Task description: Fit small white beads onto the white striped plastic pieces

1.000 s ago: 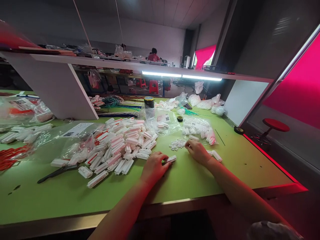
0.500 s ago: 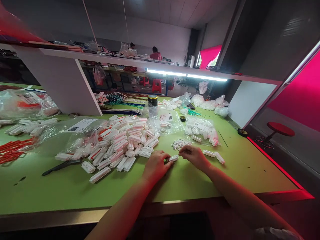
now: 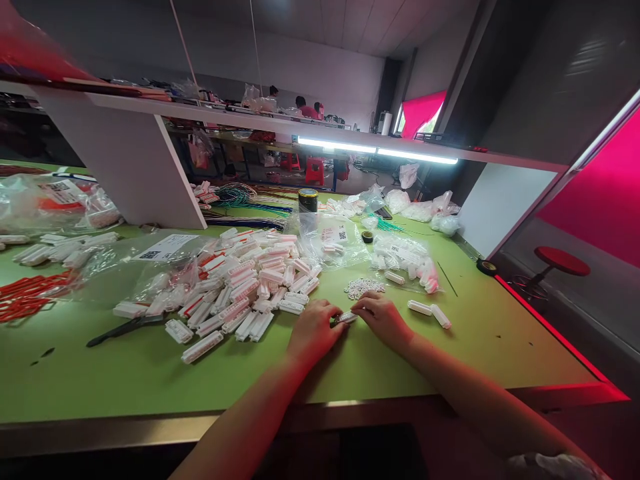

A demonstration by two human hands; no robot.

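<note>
My left hand (image 3: 314,328) is closed round a small white plastic connector (image 3: 346,317) that rests on the green table (image 3: 125,373). My right hand (image 3: 383,319) meets it from the right, fingers pinched at the connector's end. What the right fingertips hold is too small to make out. Just beyond the hands lies a little heap of tiny white parts (image 3: 363,287). Two finished-looking white connectors (image 3: 430,312) lie to the right of my right hand.
A big pile of white and red connectors (image 3: 240,287) spreads left of my hands, with clear bags (image 3: 150,267) and black scissors (image 3: 125,328). More bags (image 3: 405,257), tape rolls (image 3: 486,267) and coloured wires (image 3: 235,198) sit farther back under a white shelf (image 3: 250,120). People work in the distance.
My right hand has come back from the heap of tiny white parts to the connector held in my left hand. The view has shifted slightly.
</note>
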